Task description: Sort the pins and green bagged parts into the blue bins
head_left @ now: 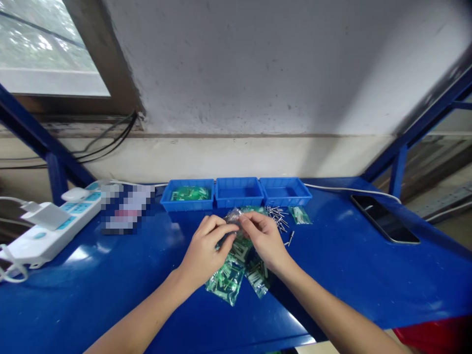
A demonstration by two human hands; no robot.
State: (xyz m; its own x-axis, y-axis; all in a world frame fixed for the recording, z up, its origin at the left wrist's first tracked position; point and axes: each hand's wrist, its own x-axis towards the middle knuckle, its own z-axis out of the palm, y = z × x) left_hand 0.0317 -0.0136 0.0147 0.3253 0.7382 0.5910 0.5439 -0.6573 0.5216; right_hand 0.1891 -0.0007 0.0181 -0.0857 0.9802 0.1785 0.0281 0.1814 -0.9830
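My left hand (207, 247) and my right hand (266, 238) meet over the middle of the table, fingers pinched on a small clear plastic bag (233, 215). What the bag holds is too small to make out. Beneath my hands lies a pile of clear bags with green and pale parts inside; one such bag (226, 281) shows below my left hand and another bag (257, 279) below my right. Loose metal pins (279, 217) are heaped just beyond my right hand. A single bagged piece (300, 215) lies to their right.
Three blue bins stand along the back: the left bin (164, 197) contains green circuit boards (190, 192), beside a middle bin (239, 200) and right bin (285, 200). A white power strip (51, 237) is at left, a phone (383, 219) at right, on the blue table (350, 275).
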